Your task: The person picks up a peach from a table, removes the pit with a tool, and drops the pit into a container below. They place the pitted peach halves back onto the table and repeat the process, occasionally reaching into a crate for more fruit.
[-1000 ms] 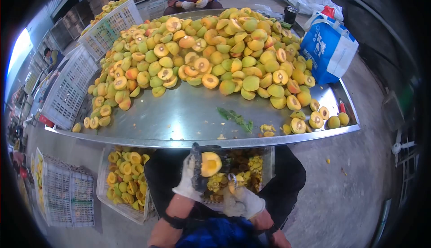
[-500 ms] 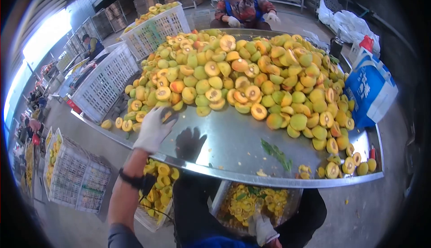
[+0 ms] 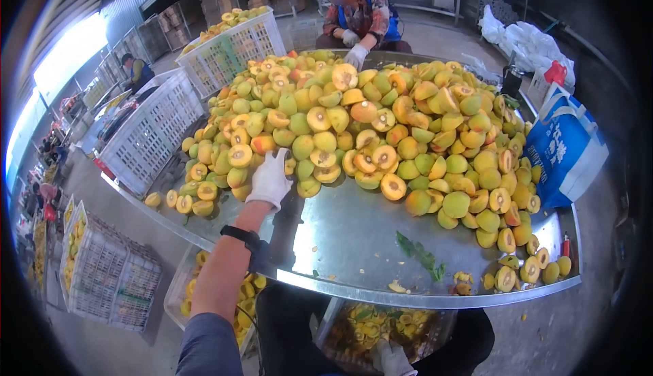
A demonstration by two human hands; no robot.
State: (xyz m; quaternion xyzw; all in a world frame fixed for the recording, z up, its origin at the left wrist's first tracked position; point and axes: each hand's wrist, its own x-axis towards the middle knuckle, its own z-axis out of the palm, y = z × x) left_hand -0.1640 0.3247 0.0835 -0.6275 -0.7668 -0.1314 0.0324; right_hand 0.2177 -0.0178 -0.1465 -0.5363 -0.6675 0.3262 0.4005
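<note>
My left hand [image 3: 271,178], in a white glove, reaches to the near left edge of a large pile of halved yellow-green fruit [image 3: 381,117] on the metal table [image 3: 347,233]. Its fingers are at the fruit; a dark band shows at a fingertip, and what they hold, if anything, is hidden. My right hand [image 3: 392,359], also gloved, is low at the bottom, over a crate of fruit pieces [image 3: 371,321] between my legs. Its fingers are mostly hidden. Another crate [image 3: 178,287] with halved fruit stands below the table's front edge, beside my left arm.
Across the table a co-worker [image 3: 360,15] has gloved hands at the pile. White crates [image 3: 153,131] stand at the left edge, more crates [image 3: 112,274] on the floor. A blue bag [image 3: 561,144] sits at the right. Leaves [image 3: 418,253] lie on the metal.
My left hand has moved forward and right from the bare metal to the fruit. My right hand is slightly lower. The co-worker's hands have come to the pile.
</note>
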